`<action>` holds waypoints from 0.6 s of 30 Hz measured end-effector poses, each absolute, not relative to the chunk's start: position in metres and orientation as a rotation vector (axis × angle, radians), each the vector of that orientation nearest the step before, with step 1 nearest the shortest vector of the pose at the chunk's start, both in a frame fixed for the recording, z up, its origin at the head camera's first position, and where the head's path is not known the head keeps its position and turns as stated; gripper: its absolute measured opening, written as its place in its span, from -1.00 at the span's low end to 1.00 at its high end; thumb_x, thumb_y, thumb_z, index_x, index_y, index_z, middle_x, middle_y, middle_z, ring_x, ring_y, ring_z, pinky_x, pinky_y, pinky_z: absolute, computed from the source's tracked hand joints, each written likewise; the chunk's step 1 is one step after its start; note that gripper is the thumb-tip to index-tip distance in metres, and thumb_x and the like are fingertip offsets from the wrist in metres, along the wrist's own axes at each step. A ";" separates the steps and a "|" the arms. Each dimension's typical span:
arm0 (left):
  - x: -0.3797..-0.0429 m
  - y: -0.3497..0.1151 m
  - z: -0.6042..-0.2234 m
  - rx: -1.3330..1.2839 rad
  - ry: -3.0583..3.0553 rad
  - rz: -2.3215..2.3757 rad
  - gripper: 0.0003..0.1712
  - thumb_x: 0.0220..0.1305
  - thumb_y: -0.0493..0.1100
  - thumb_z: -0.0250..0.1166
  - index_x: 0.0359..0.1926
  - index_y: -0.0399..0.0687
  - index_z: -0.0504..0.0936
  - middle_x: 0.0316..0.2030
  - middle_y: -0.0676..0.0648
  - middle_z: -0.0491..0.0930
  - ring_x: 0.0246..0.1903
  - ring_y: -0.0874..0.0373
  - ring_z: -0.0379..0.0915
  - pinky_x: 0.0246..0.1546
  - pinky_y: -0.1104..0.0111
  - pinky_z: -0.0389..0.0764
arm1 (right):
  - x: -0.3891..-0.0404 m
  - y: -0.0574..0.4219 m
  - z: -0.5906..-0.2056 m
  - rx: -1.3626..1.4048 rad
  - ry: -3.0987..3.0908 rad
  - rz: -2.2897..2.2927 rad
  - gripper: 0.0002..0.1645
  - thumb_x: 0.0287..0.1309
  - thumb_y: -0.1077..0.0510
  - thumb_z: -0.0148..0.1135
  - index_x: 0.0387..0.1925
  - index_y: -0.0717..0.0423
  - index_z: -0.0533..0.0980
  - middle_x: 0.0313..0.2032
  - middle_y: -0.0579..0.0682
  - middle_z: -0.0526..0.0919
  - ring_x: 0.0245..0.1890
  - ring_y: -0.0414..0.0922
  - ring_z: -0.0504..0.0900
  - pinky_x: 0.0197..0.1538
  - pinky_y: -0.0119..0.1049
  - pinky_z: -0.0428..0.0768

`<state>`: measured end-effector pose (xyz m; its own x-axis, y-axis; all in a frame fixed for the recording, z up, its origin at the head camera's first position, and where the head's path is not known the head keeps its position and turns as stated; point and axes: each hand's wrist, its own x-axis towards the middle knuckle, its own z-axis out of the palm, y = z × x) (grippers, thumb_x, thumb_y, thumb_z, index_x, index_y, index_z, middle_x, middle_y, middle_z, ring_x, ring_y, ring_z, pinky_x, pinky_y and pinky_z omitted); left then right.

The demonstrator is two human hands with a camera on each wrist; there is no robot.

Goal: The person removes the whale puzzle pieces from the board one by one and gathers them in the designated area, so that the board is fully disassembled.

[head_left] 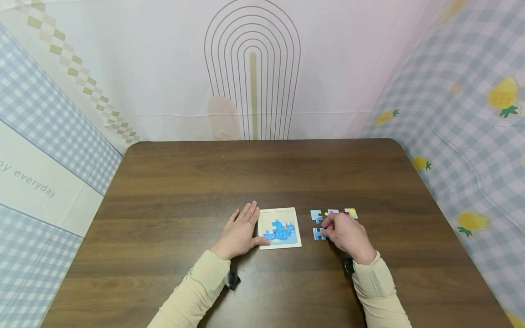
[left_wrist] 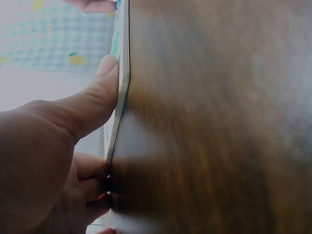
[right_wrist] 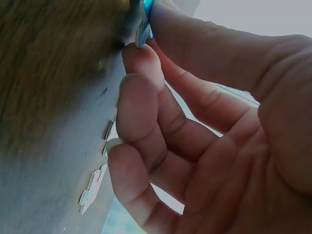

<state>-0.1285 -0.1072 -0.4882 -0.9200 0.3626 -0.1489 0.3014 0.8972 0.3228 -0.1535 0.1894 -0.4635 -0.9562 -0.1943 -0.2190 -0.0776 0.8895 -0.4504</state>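
Note:
A square puzzle tray (head_left: 298, 228) with a pale rim lies on the table, partly filled with joined blue pieces (head_left: 283, 231). My left hand (head_left: 239, 231) lies at its left side, fingers stretched out along the edge. The left thumb (left_wrist: 97, 97) presses on the tray's near left corner. To the right of the tray, my right hand (head_left: 348, 233) pinches a blue puzzle piece (head_left: 317, 234) between thumb and fingertips. In the right wrist view that piece (right_wrist: 142, 30) is seen edge-on, tilted, with the other fingers curled below it.
Beyond the right hand lie a light blue piece (head_left: 316, 215), a piece with a pink mark (head_left: 333, 211), partly covered by the hand, and a yellow-patterned piece (head_left: 351, 212). The brown wooden table (head_left: 184, 182) meets hanging cloth (head_left: 172, 91) at its back and sides.

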 end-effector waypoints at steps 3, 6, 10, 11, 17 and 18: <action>-0.128 -0.107 -0.489 0.505 2.858 0.439 0.14 0.15 0.40 0.23 0.48 -0.25 0.08 0.50 -0.16 -0.09 0.48 -0.01 -0.19 0.41 0.02 -0.06 | -0.154 0.189 -0.463 -0.214 2.797 -0.644 -0.91 0.06 0.14 0.43 -0.41 0.01 0.63 -0.56 -0.19 0.53 -0.50 -0.21 0.46 -0.39 -0.20 0.42; -0.128 -0.108 -0.489 0.508 2.859 0.436 0.14 0.15 0.41 0.22 0.48 -0.25 0.08 0.50 -0.17 -0.09 0.48 -0.01 -0.19 0.41 0.02 -0.05 | -0.153 0.189 -0.464 -0.227 2.796 -0.635 -0.91 0.07 0.14 0.43 -0.41 0.01 0.63 -0.55 -0.20 0.53 -0.50 -0.21 0.46 -0.39 -0.20 0.43; -0.129 -0.108 -0.490 0.512 2.860 0.428 0.14 0.15 0.42 0.21 0.49 -0.24 0.07 0.51 -0.16 -0.09 0.48 0.00 -0.19 0.41 0.03 -0.06 | -0.153 0.189 -0.465 -0.256 2.813 -0.624 -0.92 0.05 0.17 0.42 -0.43 0.00 0.63 -0.56 -0.20 0.51 -0.51 -0.21 0.45 -0.41 -0.21 0.43; -0.129 -0.108 -0.490 0.511 2.860 0.426 0.14 0.15 0.42 0.21 0.49 -0.24 0.07 0.51 -0.16 -0.09 0.48 0.00 -0.19 0.41 0.03 -0.06 | -0.153 0.189 -0.466 -0.258 2.819 -0.622 -0.92 0.05 0.18 0.42 -0.44 -0.01 0.63 -0.56 -0.20 0.51 -0.51 -0.20 0.45 -0.41 -0.21 0.43; -0.129 -0.108 -0.489 0.511 2.860 0.428 0.14 0.15 0.42 0.21 0.49 -0.24 0.08 0.51 -0.16 -0.09 0.48 0.00 -0.19 0.41 0.03 -0.06 | -0.153 0.189 -0.467 -0.259 2.831 -0.608 -0.93 0.05 0.17 0.42 -0.43 -0.02 0.63 -0.56 -0.21 0.51 -0.50 -0.21 0.45 -0.40 -0.21 0.44; -0.129 -0.108 -0.489 0.511 2.859 0.431 0.14 0.15 0.41 0.22 0.48 -0.24 0.08 0.51 -0.16 -0.09 0.48 0.00 -0.19 0.41 0.03 -0.06 | -0.152 0.189 -0.466 -0.265 2.834 -0.605 -0.92 0.05 0.17 0.42 -0.42 -0.01 0.63 -0.55 -0.20 0.50 -0.50 -0.21 0.45 -0.40 -0.21 0.43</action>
